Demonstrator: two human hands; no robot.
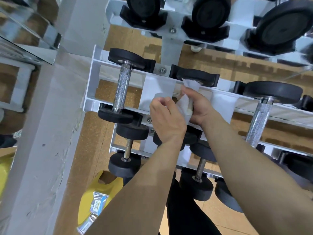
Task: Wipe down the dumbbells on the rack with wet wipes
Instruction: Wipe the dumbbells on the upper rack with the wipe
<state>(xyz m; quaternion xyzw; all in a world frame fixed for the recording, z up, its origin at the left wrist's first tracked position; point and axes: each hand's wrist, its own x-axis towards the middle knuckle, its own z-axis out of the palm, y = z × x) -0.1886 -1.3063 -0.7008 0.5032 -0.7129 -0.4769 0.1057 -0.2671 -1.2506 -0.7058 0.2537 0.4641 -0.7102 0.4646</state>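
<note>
A white rack (pixel 94 78) holds black-headed dumbbells with knurled steel handles on several tiers. My right hand (pixel 199 107) grips a white wet wipe (pixel 185 103) wrapped round the handle of the middle top-tier dumbbell (pixel 194 75); the wipe's loose end sticks up by the far head. My left hand (pixel 166 117) sits just left of it with fingers curled onto the wipe's near part, and it hides that dumbbell's near head. Bare-handled dumbbells lie to the left (pixel 122 85) and right (pixel 264 106).
Lower tiers carry smaller dumbbells (pixel 127 150). A yellow bag (pixel 94 189) with a wipes packet (pixel 99 203) lies on the cork floor at lower left. A grey pillar (pixel 50 133) stands left of the rack; a mirror behind reflects larger dumbbells (pixel 284 24).
</note>
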